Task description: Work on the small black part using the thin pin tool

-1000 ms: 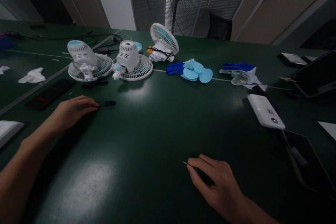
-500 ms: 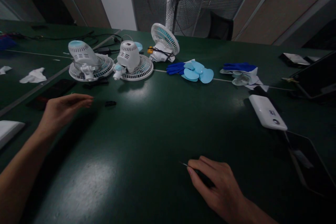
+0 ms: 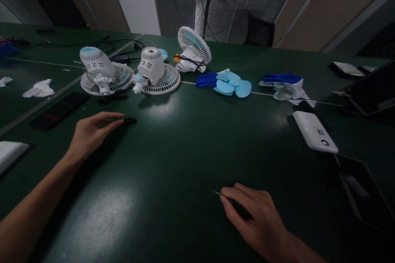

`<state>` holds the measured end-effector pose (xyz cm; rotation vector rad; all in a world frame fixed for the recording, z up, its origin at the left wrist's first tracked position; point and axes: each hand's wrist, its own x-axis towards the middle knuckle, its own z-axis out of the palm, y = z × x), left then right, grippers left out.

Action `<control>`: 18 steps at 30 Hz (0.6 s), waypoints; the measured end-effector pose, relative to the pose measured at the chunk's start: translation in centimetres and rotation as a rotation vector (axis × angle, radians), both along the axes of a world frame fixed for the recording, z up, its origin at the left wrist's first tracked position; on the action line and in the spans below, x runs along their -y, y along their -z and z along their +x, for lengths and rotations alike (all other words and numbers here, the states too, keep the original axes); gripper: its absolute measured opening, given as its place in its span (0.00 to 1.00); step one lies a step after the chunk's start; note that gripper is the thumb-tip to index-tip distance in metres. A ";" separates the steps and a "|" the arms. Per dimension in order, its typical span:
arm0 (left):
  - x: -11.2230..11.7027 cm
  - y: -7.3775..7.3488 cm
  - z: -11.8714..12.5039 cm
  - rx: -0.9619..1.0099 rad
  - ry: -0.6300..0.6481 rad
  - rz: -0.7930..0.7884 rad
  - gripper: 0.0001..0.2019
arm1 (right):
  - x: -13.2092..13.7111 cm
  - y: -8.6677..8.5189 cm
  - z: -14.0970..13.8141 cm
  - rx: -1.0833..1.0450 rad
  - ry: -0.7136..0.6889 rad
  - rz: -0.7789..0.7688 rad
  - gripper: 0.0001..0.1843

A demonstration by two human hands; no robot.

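Note:
My left hand (image 3: 95, 131) reaches over the table at the left. Its thumb and forefinger are closed in a pinch at the near end of a small black part (image 3: 131, 121) lying on the green surface. What the part is, I cannot make out. In the lower right, my right hand (image 3: 254, 213) is closed around the dark handle of a thin screwdriver (image 3: 216, 192). The metal shaft points left, and most of the handle is hidden by the fingers.
White fans (image 3: 98, 68), (image 3: 154, 70), (image 3: 194, 51) stand at the back of the green table (image 3: 173, 152). Right of them are light-blue fan blades (image 3: 233, 84) and blue gloves (image 3: 281, 79). A white device (image 3: 314, 131) lies right; a dark phone-like slab (image 3: 60, 110) lies left.
My left hand has moved right, and its fingertips have come to the small black part, which lies in the same place. The right hand and screwdriver have stayed still.

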<state>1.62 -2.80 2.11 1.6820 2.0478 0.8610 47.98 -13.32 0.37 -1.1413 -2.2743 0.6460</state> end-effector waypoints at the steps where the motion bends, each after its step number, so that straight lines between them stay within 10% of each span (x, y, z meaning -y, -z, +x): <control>1: -0.1 0.1 0.1 0.006 0.008 -0.012 0.29 | 0.0 0.0 0.0 0.002 -0.003 -0.005 0.10; 18: -0.2 0.9 2.0 -0.030 0.040 0.113 0.22 | 0.1 0.1 0.0 0.000 -0.002 -0.022 0.08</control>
